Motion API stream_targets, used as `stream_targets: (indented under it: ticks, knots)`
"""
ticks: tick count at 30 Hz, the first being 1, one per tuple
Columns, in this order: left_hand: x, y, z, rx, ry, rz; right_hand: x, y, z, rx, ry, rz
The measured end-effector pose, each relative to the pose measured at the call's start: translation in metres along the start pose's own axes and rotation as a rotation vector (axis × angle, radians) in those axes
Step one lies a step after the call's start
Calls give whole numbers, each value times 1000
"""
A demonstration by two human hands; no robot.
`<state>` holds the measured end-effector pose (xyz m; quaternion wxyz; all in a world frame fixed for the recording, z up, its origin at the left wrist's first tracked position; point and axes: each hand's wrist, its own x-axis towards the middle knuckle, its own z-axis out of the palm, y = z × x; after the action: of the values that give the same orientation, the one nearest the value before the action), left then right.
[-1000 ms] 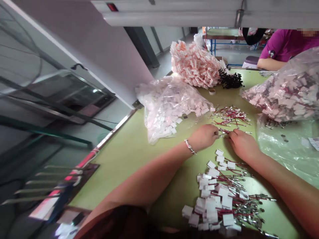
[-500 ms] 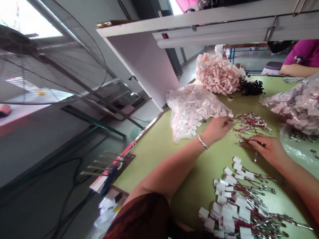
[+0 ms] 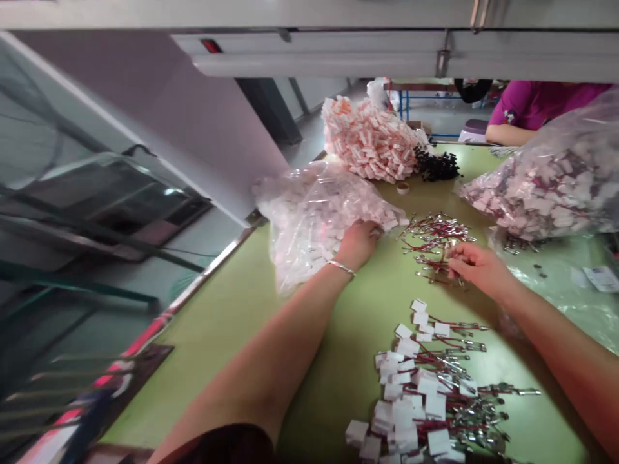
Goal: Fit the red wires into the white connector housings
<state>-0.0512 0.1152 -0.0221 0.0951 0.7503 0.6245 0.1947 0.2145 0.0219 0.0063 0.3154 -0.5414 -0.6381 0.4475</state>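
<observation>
A: Item one, the grips?

B: Right hand (image 3: 478, 265): thumb and fingers bent close together at the right-hand, near side of the wires (image 3: 438, 229); from my feed I cannot tell whether one is pinched. Left hand (image 3: 358, 245): fingers curled at the near right edge of the left bag (image 3: 289, 222); I cannot tell whether anything is held.

A: Item two, the wires?

B: Loose on the table (image 3: 232, 335), between the hands. Main heap just beyond the right hand and to its left; that hand is the nearer. Long axes mostly crosswise in my view, some at a slant.

A: Item three, containers?

B: Left bag, clear plastic: white blocks (image 3: 374, 209), some at its near right edge, by the left fingers. Right bag (image 3: 592, 122), clear, bulging: white pieces (image 3: 546, 200), red strands among them.

A: Remainder?

B: One group, nearest me: white tabs (image 3: 399, 409) with red leads (image 3: 432, 425), leads to the right. One pink pile (image 3: 372, 145), beyond the left bag. Black bits (image 3: 440, 165), beside the pile.
</observation>
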Motion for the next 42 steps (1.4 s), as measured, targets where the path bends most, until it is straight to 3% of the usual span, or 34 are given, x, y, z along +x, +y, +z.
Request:
stream_targets:
  ticks: [3, 6, 11, 15, 25, 31, 36, 42]
  knots:
    - [-4, 0, -9, -22, 26, 12, -5, -4, -2, -41, -68, 7]
    - [-10, 12, -18, -287, 2, -64, -11, -10, -1, -20, -88, 19]
    - [-33, 52, -16, -1203, -335, -318, -17, -14, 2, 157, -137, 164]
    - [-52, 77, -8, -1482, -509, -433, -19, -13, 7, 333, -282, 203]
    - [-60, 85, -10, -1546, -574, -481, -22, -16, 13, 334, -304, 239]
    - [-60, 81, -8, -1539, -624, -388, -22, -15, 14, 227, -269, 216]
    - [-59, 79, -7, -1447, -636, -372, -19, -9, 13, -155, -133, 3]
    - [-61, 82, -5, -1319, -654, -294, -23, -13, 14, -930, -22, -241]
